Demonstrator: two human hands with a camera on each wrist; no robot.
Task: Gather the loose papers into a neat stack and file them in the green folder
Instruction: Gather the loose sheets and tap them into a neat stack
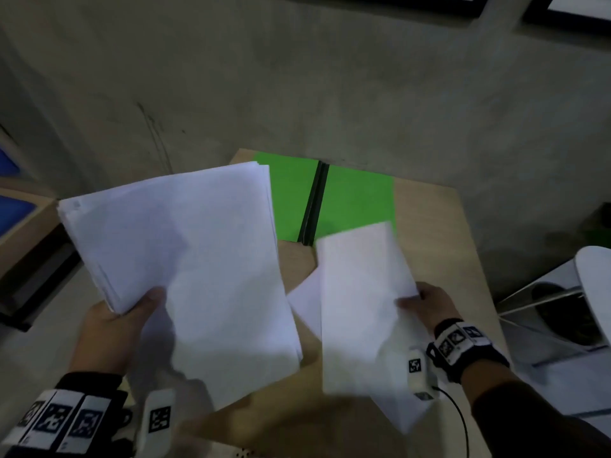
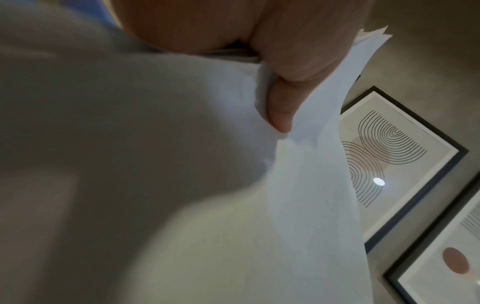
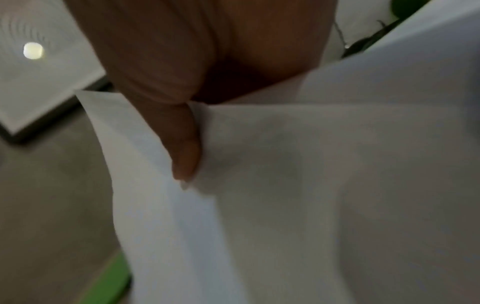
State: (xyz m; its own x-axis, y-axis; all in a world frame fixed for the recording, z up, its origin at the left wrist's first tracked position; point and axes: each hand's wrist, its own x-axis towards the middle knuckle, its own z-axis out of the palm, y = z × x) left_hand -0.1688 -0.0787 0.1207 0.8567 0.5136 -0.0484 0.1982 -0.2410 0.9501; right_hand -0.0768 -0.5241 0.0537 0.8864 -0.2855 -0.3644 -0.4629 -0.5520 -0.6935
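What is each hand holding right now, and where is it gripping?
The left hand grips the thick paper stack at its near left corner; the right hand pinches a few sheets at their right edge.

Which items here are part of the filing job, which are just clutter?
Job:
- thick paper stack, gripped by left hand
- thinner sheets, pinched by right hand
- green folder, open on table

Clutter:
- framed prints
- white chair

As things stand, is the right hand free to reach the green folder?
Probably not yet: the right hand grips loose sheets that hang between it and the open green folder. The left hand holds the bigger stack.
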